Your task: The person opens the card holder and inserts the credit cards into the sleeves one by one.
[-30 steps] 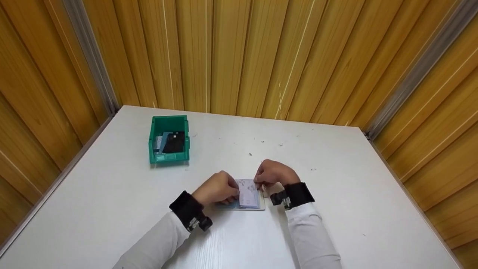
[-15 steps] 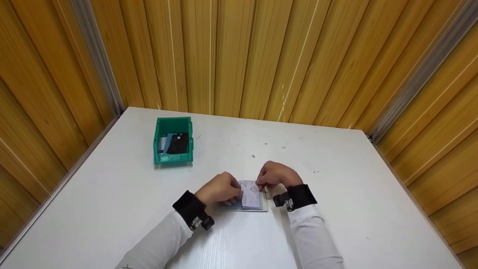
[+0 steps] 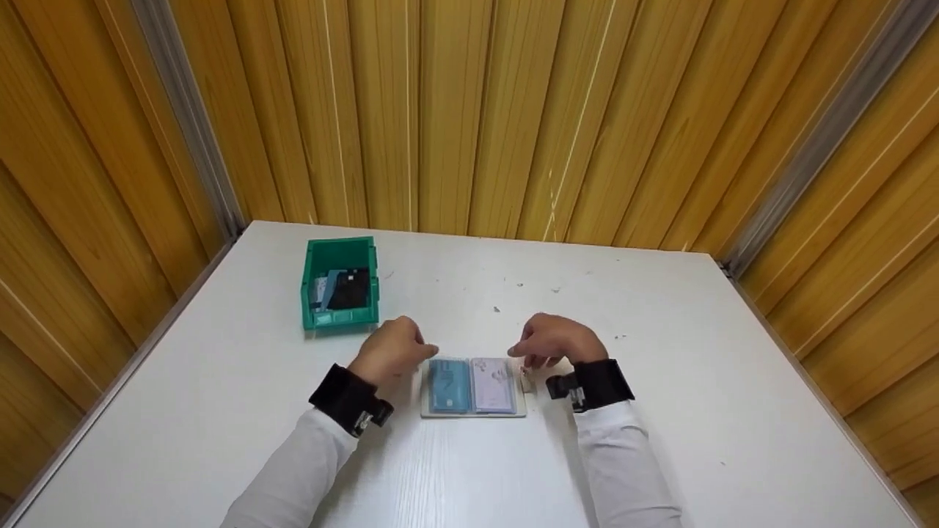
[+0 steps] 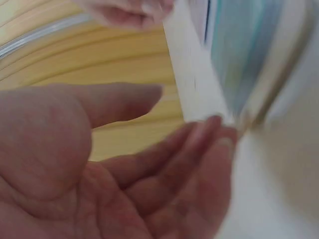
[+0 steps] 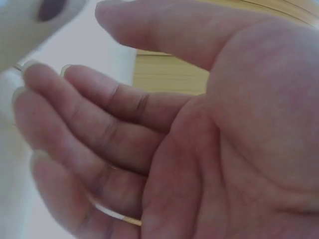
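Observation:
A card holder (image 3: 520, 405) with a pale cover lies spread flat on the table. A blue card (image 3: 449, 385) shows in its left clear sleeve and a pale lilac card (image 3: 492, 385) in its right one. My left hand (image 3: 394, 348) is off the holder's upper left corner; in the left wrist view its thumb stands apart from the fingers, with nothing between them. By the upper right corner is my right hand (image 3: 559, 339), near the holder's small closing tab (image 3: 527, 381). In the right wrist view this hand's fingers (image 5: 99, 127) are loosely bent around nothing.
At the back left of the white table (image 3: 645, 455) stands a green bin (image 3: 341, 318) holding black and blue cards (image 3: 351, 288). Small dark specks dot the tabletop beyond the hands. Yellow wood-patterned walls (image 3: 469, 117) enclose the table's back and sides.
My left hand has let go of the holder and moved left, uncovering the blue card. My right hand has come off the lilac card and shifted slightly right.

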The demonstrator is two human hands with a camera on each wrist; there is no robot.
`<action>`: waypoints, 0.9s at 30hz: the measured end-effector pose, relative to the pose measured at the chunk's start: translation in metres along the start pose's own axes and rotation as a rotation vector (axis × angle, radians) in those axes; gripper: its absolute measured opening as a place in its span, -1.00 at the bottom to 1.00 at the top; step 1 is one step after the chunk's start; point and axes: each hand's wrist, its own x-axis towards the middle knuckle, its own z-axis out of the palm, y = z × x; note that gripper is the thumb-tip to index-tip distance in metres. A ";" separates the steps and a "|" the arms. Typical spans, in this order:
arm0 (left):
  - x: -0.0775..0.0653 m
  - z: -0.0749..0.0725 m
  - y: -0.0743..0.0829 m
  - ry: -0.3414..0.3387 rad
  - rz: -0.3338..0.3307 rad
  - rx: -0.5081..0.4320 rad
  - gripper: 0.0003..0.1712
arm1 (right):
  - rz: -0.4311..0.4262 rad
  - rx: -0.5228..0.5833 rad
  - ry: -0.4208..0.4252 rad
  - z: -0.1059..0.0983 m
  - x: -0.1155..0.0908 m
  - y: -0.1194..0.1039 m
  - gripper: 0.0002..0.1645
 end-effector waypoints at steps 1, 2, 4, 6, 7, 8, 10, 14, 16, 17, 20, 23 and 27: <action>0.000 -0.003 -0.003 0.014 -0.026 0.031 -0.64 | 0.017 0.003 0.003 -0.001 -0.002 -0.001 -0.61; -0.001 -0.005 -0.005 0.017 -0.051 0.052 -0.61 | 0.033 0.004 0.004 -0.002 -0.003 -0.002 -0.59; -0.001 -0.006 -0.008 -0.001 -0.089 0.083 -0.54 | 0.081 -0.005 0.002 -0.003 -0.005 -0.005 -0.55; 0.000 -0.004 -0.009 -0.029 -0.105 0.078 -0.53 | 0.122 -0.027 -0.018 -0.002 -0.007 -0.007 -0.51; 0.000 -0.002 -0.010 -0.040 -0.107 0.071 -0.54 | 0.136 -0.040 -0.034 -0.002 -0.007 -0.008 -0.48; 0.000 0.000 -0.010 -0.048 -0.111 0.064 -0.56 | 0.144 -0.055 -0.053 -0.001 -0.007 -0.009 -0.46; 0.001 0.004 -0.009 -0.053 -0.111 0.044 -0.60 | 0.146 -0.082 -0.086 0.001 -0.007 -0.011 -0.44; 0.001 0.011 -0.007 -0.050 -0.114 0.030 -0.67 | 0.103 -0.111 -0.128 0.006 -0.005 -0.013 -0.50; 0.002 0.013 -0.007 -0.057 -0.121 0.032 -0.68 | 0.079 -0.122 -0.129 0.008 -0.004 -0.012 -0.57; 0.002 0.014 -0.007 -0.060 -0.125 0.036 -0.68 | 0.066 -0.120 -0.123 0.009 -0.004 -0.011 -0.62; 0.003 0.013 -0.008 -0.068 -0.134 0.035 -0.66 | 0.046 -0.089 -0.109 0.011 -0.004 -0.008 -0.76; 0.003 0.011 -0.010 -0.068 -0.125 0.036 -0.64 | 0.032 -0.046 -0.106 0.012 -0.003 -0.005 -0.86; 0.002 0.007 -0.012 -0.056 -0.110 0.023 -0.62 | 0.003 -0.041 -0.110 0.011 -0.001 -0.006 -0.90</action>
